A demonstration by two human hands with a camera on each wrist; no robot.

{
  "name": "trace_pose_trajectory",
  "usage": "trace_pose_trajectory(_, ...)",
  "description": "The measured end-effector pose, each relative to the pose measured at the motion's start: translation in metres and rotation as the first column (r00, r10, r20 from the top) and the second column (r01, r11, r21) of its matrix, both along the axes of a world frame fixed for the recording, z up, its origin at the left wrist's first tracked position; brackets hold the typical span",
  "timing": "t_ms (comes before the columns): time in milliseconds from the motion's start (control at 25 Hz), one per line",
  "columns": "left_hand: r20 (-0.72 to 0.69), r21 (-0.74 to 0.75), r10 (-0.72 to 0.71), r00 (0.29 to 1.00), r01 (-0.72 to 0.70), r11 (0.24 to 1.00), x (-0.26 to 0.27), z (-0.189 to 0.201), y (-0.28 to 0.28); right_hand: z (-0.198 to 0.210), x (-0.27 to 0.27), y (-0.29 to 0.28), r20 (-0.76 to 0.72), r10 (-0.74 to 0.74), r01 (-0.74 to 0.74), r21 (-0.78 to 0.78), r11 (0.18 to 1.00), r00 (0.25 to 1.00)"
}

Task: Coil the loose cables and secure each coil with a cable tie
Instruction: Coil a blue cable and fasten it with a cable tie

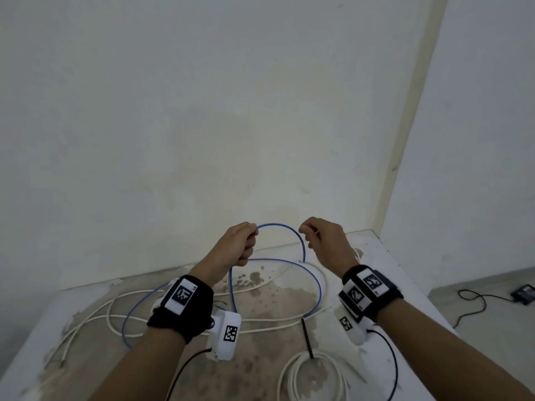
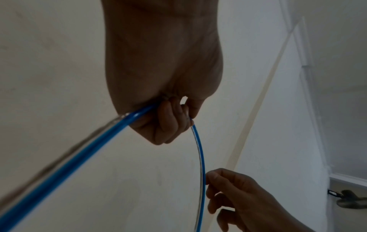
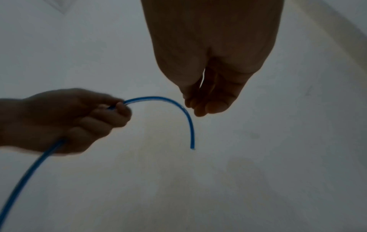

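Note:
A blue cable (image 1: 278,224) arches between my two raised hands. My left hand (image 1: 240,247) grips it in a fist (image 2: 168,122), and its free end (image 3: 192,148) hangs down past the fist. Below, the rest of the blue cable loops over the stained table (image 1: 405,285). My right hand (image 1: 321,238) hovers just right of the arch with fingers loosely curled (image 3: 208,102), close to the cable (image 3: 178,105) but not gripping it. A loose white cable (image 1: 173,316) sprawls across the table. At the near edge lies a white coil (image 1: 312,374) with a black cable tie (image 1: 307,337) sticking up from it.
A plain wall rises right behind the table, and a second wall meets it at the right. On the floor to the right lie a black cord and a small dark device (image 1: 524,295). A door handle (image 2: 351,199) shows in the left wrist view.

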State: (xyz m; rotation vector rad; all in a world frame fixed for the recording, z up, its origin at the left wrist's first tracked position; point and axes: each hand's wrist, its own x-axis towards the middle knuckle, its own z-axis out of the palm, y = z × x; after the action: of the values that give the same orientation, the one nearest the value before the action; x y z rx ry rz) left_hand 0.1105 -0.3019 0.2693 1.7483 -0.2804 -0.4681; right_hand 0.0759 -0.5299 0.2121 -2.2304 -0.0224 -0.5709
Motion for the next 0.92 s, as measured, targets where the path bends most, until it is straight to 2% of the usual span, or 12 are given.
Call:
trace_pose_trajectory(80, -0.009, -0.04, 0.024, 1.0, -0.024, 0.999, -0.003, 0.005, 0.017, 0.019, 0.002, 0.0, -0.014, 0.05, -0.049, 0.026, 0.998, 0.999)
trace_pose_trajectory(200, -0.021, -0.078, 0.035, 0.999, -0.036, 0.996, -0.008, 0.01, 0.035, 0.031, 0.003, 0.026, -0.118, 0.217, -0.233, -0.147, 0.961, 0.969)
trace_pose_trajectory(280, -0.027, -0.098, 0.047, 0.999, -0.05, 0.994, -0.011, 0.012, 0.041, 0.034, 0.007, 0.045, -0.094, 0.252, -0.267, -0.232, 0.935, 0.963)
trace_pose_trajectory(400, -0.025, -0.106, 0.052, 0.998, -0.054, 0.993, -0.015, 0.012, 0.053, 0.054, 0.024, 0.049, 0.029, 0.203, -0.182, -0.338, 0.923, 0.979)
trace_pose_trajectory(640, 0.011, -0.161, 0.049, 0.999, -0.046, 0.986, -0.035, 0.004, 0.097, 0.123, 0.049, 0.013, 0.297, -0.04, 0.178, -0.453, 0.874, 0.954)
trace_pose_trajectory(720, 0.017, -0.21, 0.062, 0.998, -0.057, 0.976, -0.04, 0.005, 0.105, 0.129, 0.047, 0.007, 0.278, -0.102, 0.228, -0.474, 0.851, 0.955)
trace_pose_trajectory(760, 0.011, -0.263, 0.076, 0.997, -0.07, 0.962, -0.041, 0.006, 0.104, 0.124, 0.045, 0.011, 0.198, -0.091, 0.176, -0.472, 0.864, 0.976)
trace_pose_trajectory(800, -0.005, -0.336, 0.096, 0.995, -0.092, 0.937, -0.041, 0.01, 0.102, 0.117, 0.04, 0.021, 0.059, -0.034, 0.056, -0.416, 0.908, 0.998)
trace_pose_trajectory(840, -0.028, -0.414, 0.123, 0.992, -0.124, 0.902, -0.04, 0.014, 0.097, 0.108, 0.033, 0.035, -0.107, 0.072, -0.098, -0.261, 0.96, 0.992)
trace_pose_trajectory(880, -0.053, -0.482, 0.148, 0.988, -0.155, 0.862, -0.039, 0.019, 0.091, 0.097, 0.025, 0.052, -0.233, 0.197, -0.211, -0.038, 0.977, 0.952)
trace_pose_trajectory(920, -0.068, -0.535, 0.169, 0.983, -0.179, 0.826, -0.037, 0.024, 0.085, 0.086, 0.017, 0.069, -0.295, 0.298, -0.252, 0.184, 0.95, 0.908)
